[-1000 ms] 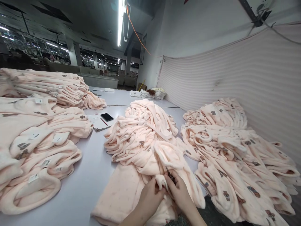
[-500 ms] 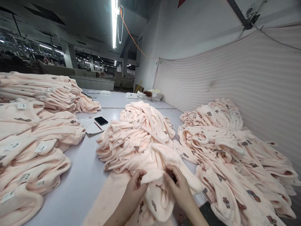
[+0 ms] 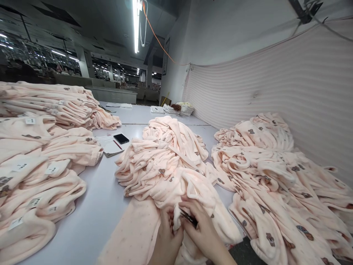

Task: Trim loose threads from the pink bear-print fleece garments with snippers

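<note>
A pink fleece garment [image 3: 176,184] with small bear prints lies bunched on the table in front of me. My left hand [image 3: 168,232] is closed on a pinched fold of its pale fabric. My right hand [image 3: 200,228] holds dark thread snips [image 3: 189,217], their narrow tips pointing left at the fold between my hands. Fingers partly cover the snips, so I cannot tell whether the blades are apart. A flat pink fabric panel [image 3: 132,235] hangs toward me at the left of my forearms.
Stacked pink garments with white labels [image 3: 51,168] fill the left side. More printed garments [image 3: 275,180] lie heaped at the right, beside a striped cloth curtain [image 3: 248,84]. A phone [image 3: 121,138], a red pen [image 3: 117,144] and papers rest left of centre.
My hands have come closer together, the left moving right and downward. The snips now show in my right hand, turned toward the fabric fold. The view has shifted slightly.
</note>
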Available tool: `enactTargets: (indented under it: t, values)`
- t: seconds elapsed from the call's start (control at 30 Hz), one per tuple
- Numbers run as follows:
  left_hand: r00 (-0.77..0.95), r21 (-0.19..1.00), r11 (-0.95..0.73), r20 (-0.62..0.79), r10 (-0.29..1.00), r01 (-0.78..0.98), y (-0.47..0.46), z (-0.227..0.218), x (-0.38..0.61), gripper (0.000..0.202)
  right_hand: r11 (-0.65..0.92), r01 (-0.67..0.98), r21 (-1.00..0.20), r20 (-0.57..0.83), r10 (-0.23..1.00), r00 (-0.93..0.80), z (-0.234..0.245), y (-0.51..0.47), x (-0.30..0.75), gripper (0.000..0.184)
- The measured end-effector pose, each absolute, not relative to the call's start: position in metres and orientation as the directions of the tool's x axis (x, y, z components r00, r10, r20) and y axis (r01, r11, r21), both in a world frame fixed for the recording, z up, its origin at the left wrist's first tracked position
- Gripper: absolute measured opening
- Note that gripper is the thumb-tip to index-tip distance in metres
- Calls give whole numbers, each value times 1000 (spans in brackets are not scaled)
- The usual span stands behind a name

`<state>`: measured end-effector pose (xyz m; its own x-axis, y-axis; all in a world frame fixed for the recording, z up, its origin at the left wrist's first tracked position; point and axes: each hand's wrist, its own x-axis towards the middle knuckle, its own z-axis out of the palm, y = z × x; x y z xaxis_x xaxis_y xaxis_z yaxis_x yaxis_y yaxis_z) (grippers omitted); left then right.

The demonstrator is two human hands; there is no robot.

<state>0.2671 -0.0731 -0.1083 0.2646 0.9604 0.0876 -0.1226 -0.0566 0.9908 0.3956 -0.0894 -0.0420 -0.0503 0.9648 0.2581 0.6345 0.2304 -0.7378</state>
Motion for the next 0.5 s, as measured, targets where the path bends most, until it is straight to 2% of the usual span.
enactTargets:
  t: [0.07,0.13,0.23,0.3,0.43,0.5]
  values:
    - [269,991,-102,121,955,-83,-73,-105,267,28,229,668,-708,236,968,-82,-44,-90,395,38]
    - [253,994,-112,112,961,-16,-72,-104,265,31,208,696,-687,242,969,-51,-47,-88,398,30]
    - [272,995,-81,60,960,66,-71,-108,258,17,191,718,-669,279,960,5,-51,-89,407,22]
    - [279,995,-78,59,958,56,-68,-112,251,13,194,769,-609,285,958,-16,-55,-94,415,22]
    - [188,977,-214,215,958,-21,-65,-116,239,10,104,909,-403,141,989,-50,-60,-109,423,27]
    - [204,972,-228,235,950,-55,-66,-116,237,10,30,915,-403,76,997,0,-60,-115,419,27]
